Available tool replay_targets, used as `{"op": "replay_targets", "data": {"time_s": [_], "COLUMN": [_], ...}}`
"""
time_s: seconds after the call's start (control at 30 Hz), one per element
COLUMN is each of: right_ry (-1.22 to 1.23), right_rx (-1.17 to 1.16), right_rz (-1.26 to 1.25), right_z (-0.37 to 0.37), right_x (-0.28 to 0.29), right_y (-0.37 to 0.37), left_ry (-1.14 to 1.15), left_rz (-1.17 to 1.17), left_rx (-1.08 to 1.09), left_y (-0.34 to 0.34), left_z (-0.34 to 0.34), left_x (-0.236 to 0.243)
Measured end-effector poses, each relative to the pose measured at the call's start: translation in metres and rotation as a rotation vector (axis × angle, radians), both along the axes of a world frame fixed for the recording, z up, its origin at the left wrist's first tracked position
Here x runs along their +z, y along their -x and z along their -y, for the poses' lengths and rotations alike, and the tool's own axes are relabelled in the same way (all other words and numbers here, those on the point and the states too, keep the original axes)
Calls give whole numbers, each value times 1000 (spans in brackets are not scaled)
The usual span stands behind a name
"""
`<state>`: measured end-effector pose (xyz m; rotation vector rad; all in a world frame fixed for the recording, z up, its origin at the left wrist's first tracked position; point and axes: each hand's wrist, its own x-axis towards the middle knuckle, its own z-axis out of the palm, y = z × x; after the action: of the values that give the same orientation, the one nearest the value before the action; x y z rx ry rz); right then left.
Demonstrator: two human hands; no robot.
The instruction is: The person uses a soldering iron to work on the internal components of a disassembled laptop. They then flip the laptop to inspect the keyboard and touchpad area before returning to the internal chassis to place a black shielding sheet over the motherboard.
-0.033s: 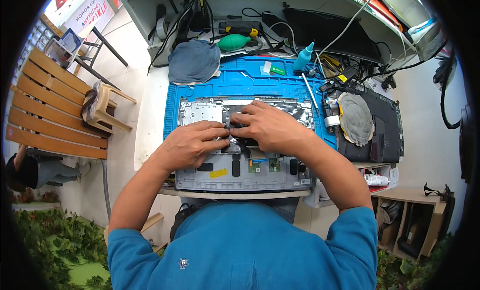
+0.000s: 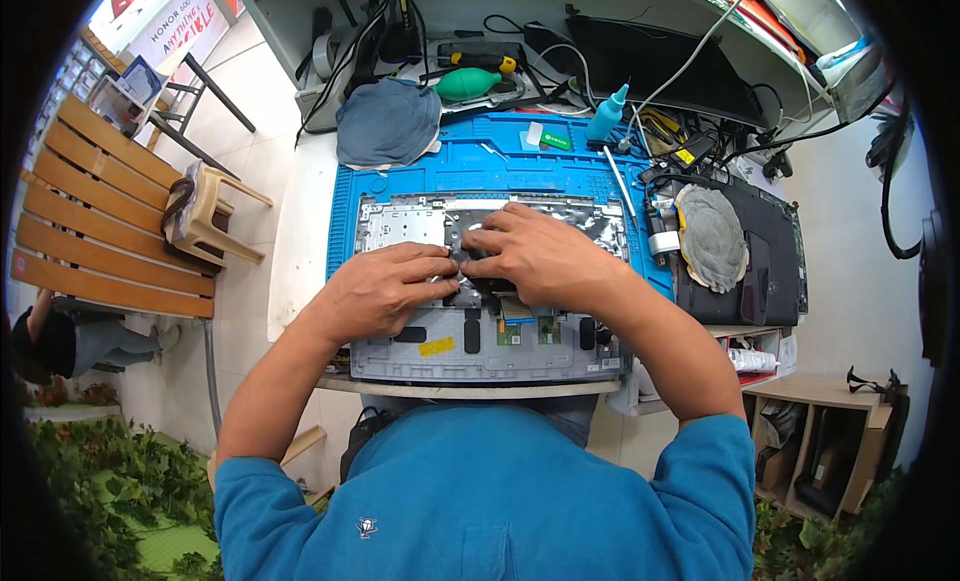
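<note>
An upturned laptop top case (image 2: 420,362) lies before me, grey palm rest toward me. Its far part has a silvery metal plate (image 2: 403,224) at left and shiny black film (image 2: 598,226) at right. Fingers bent together, my left hand (image 2: 382,289) rests at the middle of the case. My right hand (image 2: 540,256) reaches over the black film, fingers curled down, its fingertips almost meeting the left ones. Whatever sits under the fingertips is hidden. A flat ribbon cable (image 2: 517,311) with a blue end shows just below the right hand.
Beneath the case lies a blue repair mat (image 2: 480,131). Around it are a grey cloth pad (image 2: 388,123), a green air blower (image 2: 467,84), a light-blue bottle (image 2: 608,115) and tangled cables. To the right, a second round pad (image 2: 712,239) rests on a black laptop (image 2: 780,251).
</note>
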<state>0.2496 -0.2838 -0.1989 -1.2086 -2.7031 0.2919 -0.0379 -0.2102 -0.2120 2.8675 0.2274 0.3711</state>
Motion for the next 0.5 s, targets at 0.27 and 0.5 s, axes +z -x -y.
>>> {"op": "replay_targets", "data": {"time_s": [0.27,0.5], "right_ry": [91,105], "right_rx": [24,10], "right_rz": [16,21], "right_z": [12,13], "right_x": [12,14], "right_y": [1,3], "left_ry": [5,62], "left_rz": [11,98], "left_rx": [-6,52], "left_y": [6,7], "left_z": [7,15], "left_x": [2,4]}}
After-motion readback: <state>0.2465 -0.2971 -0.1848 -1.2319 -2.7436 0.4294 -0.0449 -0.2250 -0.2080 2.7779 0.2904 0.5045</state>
